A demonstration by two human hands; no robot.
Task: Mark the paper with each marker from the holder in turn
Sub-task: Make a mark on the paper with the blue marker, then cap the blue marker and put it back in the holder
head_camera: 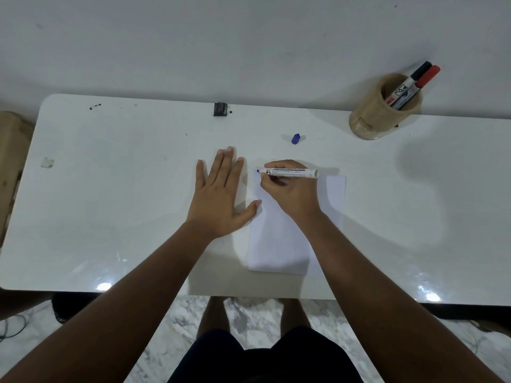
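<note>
The sheet of white paper (279, 244) lies flat on the white table (110, 189), a little right of the person's middle, its long side running away from them. At its far left corner sits a small dark blue dot, and the tip of an uncapped marker (290, 173) touches the paper right there. The marker's white barrel lies nearly level, tip pointing left, its blunt end sticking out to the right past the knuckles.

The right hand (290, 192) has it in a writing grip: thumb and first fingers pinched round the barrel close to the tip, the other fingers curled under, the heel of the hand resting on the paper. The forearm comes in from the lower right and crosses the sheet's right half.

The left hand (218, 197) lies palm down on the table just beside the paper, fingers straight and slightly spread, holding nothing. Its thumb reaches out to the right, and the thumb tip rests at the sheet's left edge.

Beyond the paper, near the writing hand, a small blue cap (296, 138) lies alone on the tabletop. Further right, by the back edge, stands a round tan holder (367, 117) with two capped markers leaning in it, one with a black cap (420, 70) and one with a red cap (428, 76). A small black object (220, 109) sits at the middle of the far edge
</note>
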